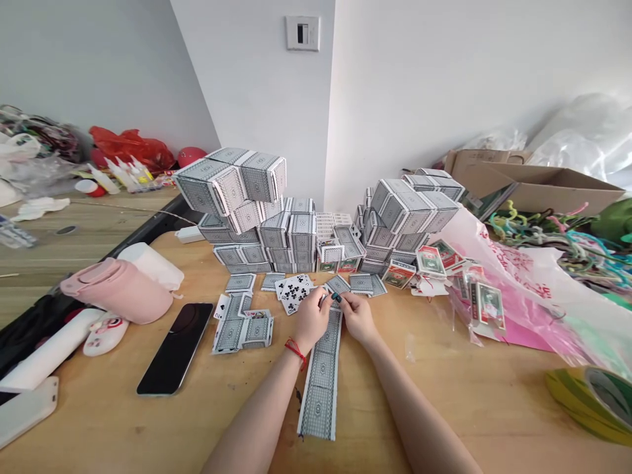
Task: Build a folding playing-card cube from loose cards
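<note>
My left hand point(312, 320) and my right hand point(358, 317) pinch a small dark green piece point(336, 297) between their fingertips, just above the top end of a long strip of joined grey-backed playing cards point(320, 385). The strip lies flat on the wooden table point(395, 395) and runs towards me beneath my hands. A red string bracelet point(295, 350) circles my left wrist. Loose cards, including a fanned club card point(294, 293), lie just left of and beyond my hands. The exact nature of the green piece is hidden by my fingers.
Stacks of card boxes and cards point(247, 210) rise beyond my hands. To the left lie a black smartphone point(175, 349) and a pink bottle point(116, 289). To the right are a pink-printed plastic bag point(518, 283), pipe cleaners point(557, 243), a cardboard box point(533, 187) and a tape roll point(592, 401).
</note>
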### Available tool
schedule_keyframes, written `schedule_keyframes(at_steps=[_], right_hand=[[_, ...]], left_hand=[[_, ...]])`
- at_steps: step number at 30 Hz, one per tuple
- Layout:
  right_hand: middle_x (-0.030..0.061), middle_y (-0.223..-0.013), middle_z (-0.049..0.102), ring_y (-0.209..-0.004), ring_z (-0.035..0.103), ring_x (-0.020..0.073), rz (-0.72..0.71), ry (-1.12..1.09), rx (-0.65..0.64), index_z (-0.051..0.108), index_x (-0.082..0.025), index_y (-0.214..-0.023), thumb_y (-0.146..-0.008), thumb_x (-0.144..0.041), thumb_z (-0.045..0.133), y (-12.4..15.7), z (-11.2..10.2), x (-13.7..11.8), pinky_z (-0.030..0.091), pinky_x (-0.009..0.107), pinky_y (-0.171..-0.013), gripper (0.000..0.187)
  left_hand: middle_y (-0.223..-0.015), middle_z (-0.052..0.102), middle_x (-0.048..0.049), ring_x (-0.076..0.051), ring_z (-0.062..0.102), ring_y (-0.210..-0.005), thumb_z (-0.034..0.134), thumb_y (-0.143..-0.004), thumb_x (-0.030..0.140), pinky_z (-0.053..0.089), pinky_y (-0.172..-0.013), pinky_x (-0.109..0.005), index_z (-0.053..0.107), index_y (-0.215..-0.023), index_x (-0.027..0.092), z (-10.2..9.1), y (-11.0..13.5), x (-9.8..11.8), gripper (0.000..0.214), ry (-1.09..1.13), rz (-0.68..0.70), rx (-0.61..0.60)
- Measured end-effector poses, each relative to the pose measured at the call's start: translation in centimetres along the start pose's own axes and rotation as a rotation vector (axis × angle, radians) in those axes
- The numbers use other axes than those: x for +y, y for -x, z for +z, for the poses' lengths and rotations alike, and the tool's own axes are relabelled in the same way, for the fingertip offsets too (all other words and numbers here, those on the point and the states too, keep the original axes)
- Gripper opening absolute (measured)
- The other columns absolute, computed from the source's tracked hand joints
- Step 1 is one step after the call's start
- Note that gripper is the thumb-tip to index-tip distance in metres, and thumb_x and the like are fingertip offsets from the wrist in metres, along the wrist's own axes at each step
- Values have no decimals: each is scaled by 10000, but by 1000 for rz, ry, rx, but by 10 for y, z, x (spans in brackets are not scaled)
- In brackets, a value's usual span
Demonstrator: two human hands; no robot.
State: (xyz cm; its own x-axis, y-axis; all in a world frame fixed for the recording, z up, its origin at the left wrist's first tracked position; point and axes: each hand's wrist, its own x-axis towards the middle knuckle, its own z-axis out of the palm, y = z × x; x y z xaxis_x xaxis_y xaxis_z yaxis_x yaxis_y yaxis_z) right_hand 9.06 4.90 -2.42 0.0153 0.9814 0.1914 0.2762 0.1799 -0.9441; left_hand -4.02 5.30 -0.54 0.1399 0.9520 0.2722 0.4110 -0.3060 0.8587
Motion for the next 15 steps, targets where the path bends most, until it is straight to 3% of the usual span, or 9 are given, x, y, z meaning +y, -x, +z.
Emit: schedule_keyframes(at_steps=[6, 10, 15], right_hand=[[31, -585, 579, -582, 493, 178, -6, 57, 27, 609, -181, -618, -774, -376, 475, 2, -1, -6, 372, 267, -542, 283], [2, -492, 469, -526, 417, 145, 4, 42, -11, 540, -178, -521, -765, -395, 495, 2, -1, -5, 314, 244, -498, 330], [-27, -486, 409, -488, 365, 109, 45, -95, -39, 506, -170, -507, -763, -438, 517, 3, -3, -7, 282, 230, -484, 371]], left_hand=[[-552, 423, 11, -134, 349, -544, 496, -793, 351, 219, -545, -247, 442, -580, 194, 1, 3, 4, 270, 150, -83, 86], [-499, 319, 33, -115, 289, -525, 537, -745, 402, 197, -514, -243, 344, -501, 183, -4, 2, 6, 381, 154, -155, 57], [-518, 307, 34, -107, 280, -528, 516, -756, 420, 223, -515, -242, 350, -517, 181, -9, -2, 5, 376, 236, -149, -14]])
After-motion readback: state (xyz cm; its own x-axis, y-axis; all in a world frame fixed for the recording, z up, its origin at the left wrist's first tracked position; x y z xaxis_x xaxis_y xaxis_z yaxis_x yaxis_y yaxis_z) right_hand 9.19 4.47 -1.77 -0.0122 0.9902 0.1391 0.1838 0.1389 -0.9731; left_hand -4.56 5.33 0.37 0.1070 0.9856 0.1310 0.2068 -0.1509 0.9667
